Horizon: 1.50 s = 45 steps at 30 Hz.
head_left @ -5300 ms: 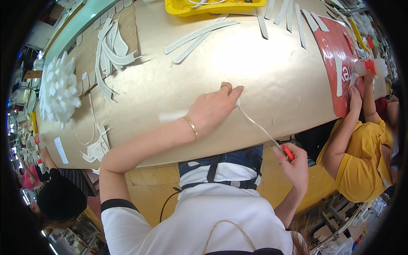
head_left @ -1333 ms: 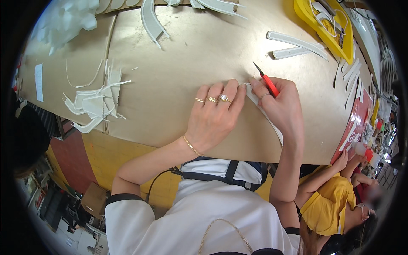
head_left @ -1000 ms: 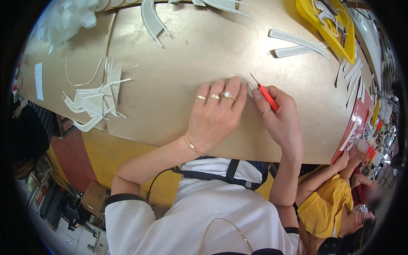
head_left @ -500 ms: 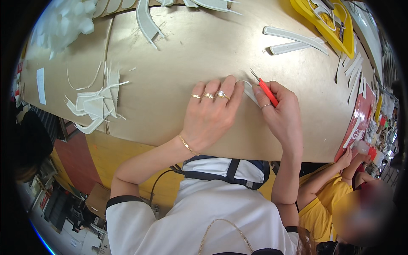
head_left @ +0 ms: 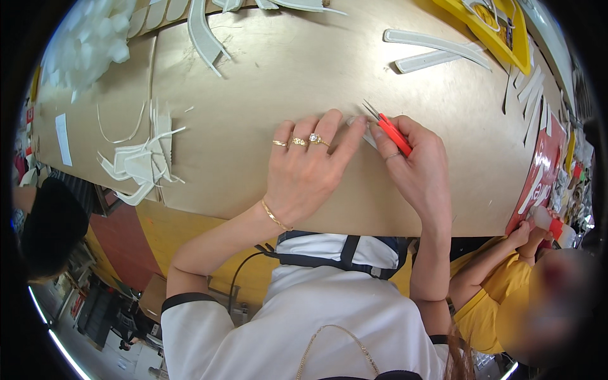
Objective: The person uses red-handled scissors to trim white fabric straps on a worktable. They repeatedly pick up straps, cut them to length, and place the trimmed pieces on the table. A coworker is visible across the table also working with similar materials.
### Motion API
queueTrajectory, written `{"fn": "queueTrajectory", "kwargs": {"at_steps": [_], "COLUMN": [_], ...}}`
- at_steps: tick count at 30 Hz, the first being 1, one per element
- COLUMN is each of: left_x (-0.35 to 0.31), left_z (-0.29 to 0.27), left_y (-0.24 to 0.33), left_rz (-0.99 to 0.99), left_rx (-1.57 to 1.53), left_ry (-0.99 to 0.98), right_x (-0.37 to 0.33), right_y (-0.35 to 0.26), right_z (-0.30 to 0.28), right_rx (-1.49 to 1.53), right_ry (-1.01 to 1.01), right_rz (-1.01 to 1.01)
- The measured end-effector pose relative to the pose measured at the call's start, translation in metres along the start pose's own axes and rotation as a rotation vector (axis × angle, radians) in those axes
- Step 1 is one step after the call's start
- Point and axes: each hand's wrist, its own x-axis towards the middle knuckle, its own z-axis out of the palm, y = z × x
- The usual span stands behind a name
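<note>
Over the near middle of the table, my right hand is wrapped around red-handled thread snips. Their thin metal blades point away and to the left, and two tips show apart. A narrow pale strip runs between my two hands. My left hand, with rings on its fingers, is closed at the strip's far end by the index fingertip; its thumb is hidden. Part of the strip also disappears behind my right thumb and fingers, so I cannot tell how firmly each hand grips it.
Pale trimmed strips lie in a pile at left. Two long grey-white strips cross at the far right near a yellow tray. White fluffy material sits far left. Another person's hands work at the right edge.
My left hand has shifted slightly left and away from me. The snips have turned a little, and their two blade tips show more clearly apart. The view has tilted slightly.
</note>
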Motion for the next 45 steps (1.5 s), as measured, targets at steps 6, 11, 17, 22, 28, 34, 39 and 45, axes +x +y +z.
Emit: {"fn": "queueTrajectory", "kwargs": {"at_steps": [6, 11, 17, 22, 28, 34, 39, 45], "left_x": [0.001, 0.002, 0.005, 0.006, 0.005, 0.004, 0.003, -0.005], "left_z": [0.000, 0.001, -0.001, -0.001, -0.002, -0.002, 0.000, 0.000], "left_y": [-0.001, 0.000, 0.004, 0.005, 0.006, 0.006, 0.007, 0.017], "left_rz": [0.020, 0.028, 0.040, 0.052, 0.042, 0.041, 0.025, 0.072], "left_rx": [0.031, 0.060, 0.138, 0.155, 0.146, 0.153, 0.113, -0.049], "left_ry": [-0.017, -0.006, -0.026, -0.016, -0.042, -0.045, -0.032, -0.180], "right_x": [0.000, 0.000, -0.004, -0.007, -0.006, -0.004, -0.001, -0.002], "right_y": [0.001, 0.001, 0.003, 0.008, 0.012, 0.009, 0.007, 0.008], "right_z": [0.001, 0.002, 0.001, 0.003, 0.000, 0.000, -0.004, -0.002], "right_rx": [-0.006, 0.002, -0.036, 0.026, 0.045, 0.060, 0.091, 0.022], "right_ry": [0.017, 0.030, 0.028, 0.072, 0.042, 0.026, 0.004, 0.058], "right_rz": [-0.027, -0.028, -0.026, -0.045, -0.050, -0.018, 0.012, -0.010]}}
